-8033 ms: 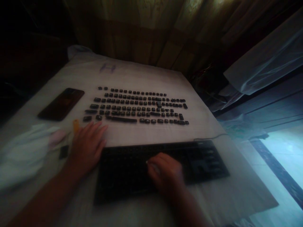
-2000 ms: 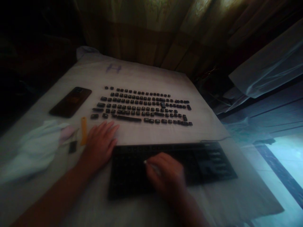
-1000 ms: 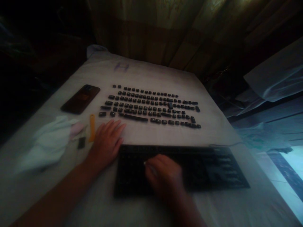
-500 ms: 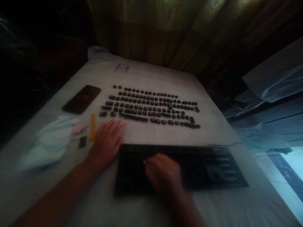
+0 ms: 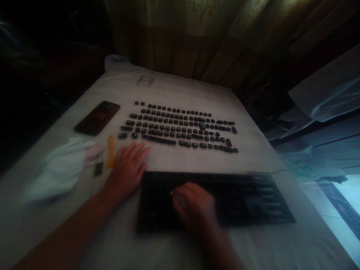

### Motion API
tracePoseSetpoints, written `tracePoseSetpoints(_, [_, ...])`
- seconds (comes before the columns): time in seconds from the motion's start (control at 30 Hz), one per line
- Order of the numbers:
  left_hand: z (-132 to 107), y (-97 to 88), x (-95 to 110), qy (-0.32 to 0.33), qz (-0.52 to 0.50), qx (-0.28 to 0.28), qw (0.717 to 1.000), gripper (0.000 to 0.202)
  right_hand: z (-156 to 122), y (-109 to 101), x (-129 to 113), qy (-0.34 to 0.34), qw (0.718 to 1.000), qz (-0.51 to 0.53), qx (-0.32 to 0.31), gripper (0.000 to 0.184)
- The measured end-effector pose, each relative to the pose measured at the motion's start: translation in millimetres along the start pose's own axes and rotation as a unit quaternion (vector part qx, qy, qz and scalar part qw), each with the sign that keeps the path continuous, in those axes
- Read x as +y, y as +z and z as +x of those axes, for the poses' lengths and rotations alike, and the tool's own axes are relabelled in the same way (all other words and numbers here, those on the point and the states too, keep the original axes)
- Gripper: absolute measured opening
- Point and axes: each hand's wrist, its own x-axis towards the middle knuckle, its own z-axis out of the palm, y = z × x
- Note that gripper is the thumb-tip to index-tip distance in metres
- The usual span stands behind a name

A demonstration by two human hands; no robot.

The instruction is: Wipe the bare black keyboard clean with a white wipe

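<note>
Up close, the right hand (image 5: 194,206) lies curled over the middle of the black keyboard frame (image 5: 247,198). Its fingers are closed about a small pale thing (image 5: 174,195) whose tip pokes out to the left; blur hides what it is. The frame, bare of caps, sits along the near part of the white sheet (image 5: 174,86).

The left hand (image 5: 128,168) lies palm down at the frame's left end, fingers stretched and slightly spread, gripping nothing. It seems placed to keep the frame from sliding, though actual contact is hard to tell.

Just left of it lie an orange stick-like tool (image 5: 111,151), a small dark piece (image 5: 97,169) and a crumpled white cloth (image 5: 56,172), all within easy reach.

Farther off, the loose keycaps (image 5: 180,127) are set out in rows mirroring their layout, probably to keep their order. A dark phone (image 5: 97,117) lies left of them.
</note>
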Motion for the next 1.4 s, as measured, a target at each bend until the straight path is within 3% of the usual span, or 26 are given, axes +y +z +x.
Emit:
tracePoseSetpoints(0.13, [0,0.6,-1,0.005,0.002,0.001,1.000,0.047,4,-7,1,0.005,0.997,0.063,0.047,0.017])
tracePoseSetpoints(0.27, [0,1.1,-1,0.004,0.005,0.004,1.000,0.046,6,-16,2,0.054,0.988,0.093,0.112,0.016])
tracePoseSetpoints(0.43, [0,0.5,0,0.001,-0.005,0.001,1.000,0.046,8,-24,-13,0.090,0.975,0.115,0.165,0.013])
tracePoseSetpoints(0.6, [0,0.8,1,-0.005,-0.008,0.001,1.000,0.047,17,-21,-21,0.033,0.986,0.114,0.115,0.015])
tracePoseSetpoints(0.93, [-1,0.0,1,-0.010,-0.013,-0.006,1.000,0.047,7,6,-9,0.004,0.998,0.052,0.030,0.018])
tracePoseSetpoints(1.4, [0,-1.1,2,-0.008,-0.014,-0.006,1.000,0.047,7,11,-12,-0.007,1.000,-0.021,0.002,0.022])
